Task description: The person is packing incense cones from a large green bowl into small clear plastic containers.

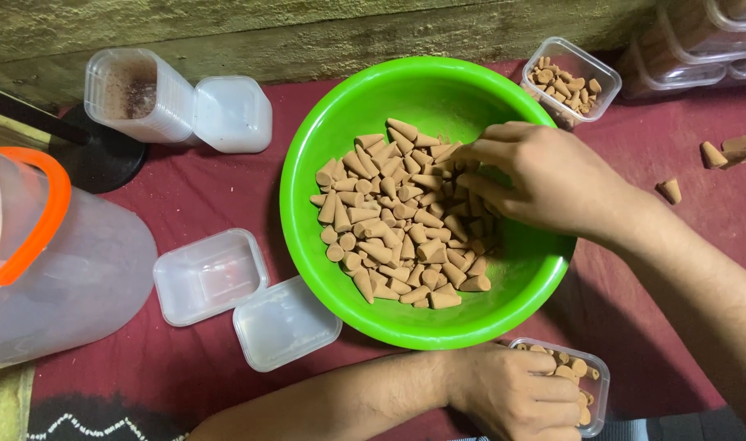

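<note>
A: Cones (397, 216), brown and small, are lying heaped in the green bowl (340, 122), which is sitting on the dark red cloth (202, 196).

B: What is the right hand doing?

A: The right hand (544, 180) is reaching into the bowl from its right side, fingertips (469, 153) bunching together down on the top of the heap. Whether they are actually pinching a cone, I cannot tell.

B: And the left hand?

A: The left hand (516, 392) is resting just below the bowl's near rim, fingers curling around a small clear tub (595, 377) that is holding a few cones. It is gripping the tub's left side.

B: What else is lying around the bowl?

A: Just beyond the bowl's upper right rim, a second clear tub (570, 82) is sitting full of cones. To the bowl's left, an open empty tub (210, 276) is lying with its lid (285, 322) beside it. Farther up on the left, a taller clear tub (140, 94) is standing open with its lid (230, 114) hinged out. Far left of the bowl, a large clear jug with an orange handle (30, 220) is showing partly. Right of the bowl, a few loose cones (720, 155) are lying on the cloth.
</note>
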